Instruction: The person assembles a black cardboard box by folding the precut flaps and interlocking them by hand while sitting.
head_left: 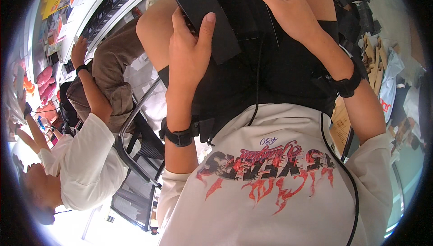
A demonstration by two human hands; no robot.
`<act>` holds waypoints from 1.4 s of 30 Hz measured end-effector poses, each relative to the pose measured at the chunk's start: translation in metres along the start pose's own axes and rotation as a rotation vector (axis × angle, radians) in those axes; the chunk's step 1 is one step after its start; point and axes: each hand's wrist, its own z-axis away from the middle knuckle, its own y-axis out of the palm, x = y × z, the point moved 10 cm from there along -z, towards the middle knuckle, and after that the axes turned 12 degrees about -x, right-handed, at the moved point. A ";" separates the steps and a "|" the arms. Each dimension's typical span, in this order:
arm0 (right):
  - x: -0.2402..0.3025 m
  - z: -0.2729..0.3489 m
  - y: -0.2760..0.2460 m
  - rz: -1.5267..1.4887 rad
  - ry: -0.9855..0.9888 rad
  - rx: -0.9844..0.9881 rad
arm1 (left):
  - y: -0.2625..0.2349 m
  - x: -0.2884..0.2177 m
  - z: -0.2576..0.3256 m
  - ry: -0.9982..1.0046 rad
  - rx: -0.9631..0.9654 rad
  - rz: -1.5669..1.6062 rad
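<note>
Over my lap, at the top of the head view, is a flat black cardboard box (205,18). My left hand (188,49) grips its left side, thumb along the near face and the fingers partly hidden behind it. Beside it, further right, lies another black box part (243,6) with thin pale edges. It is hard to separate from my black shorts. My right hand (291,13) holds this part at its upper right, thumb stretched over it. The upper frame edge cuts off the other fingers.
To the left a person in a white shirt (92,164) sits on a black chair (144,144). White shelving (101,9) with boxes stands beyond. Black items (358,13) and brown cardboard (372,61) are piled at right. A black cable (258,79) runs down my front.
</note>
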 end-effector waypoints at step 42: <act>0.008 0.002 0.006 -0.156 0.015 0.140 | -0.013 -0.024 -0.007 0.036 0.014 0.192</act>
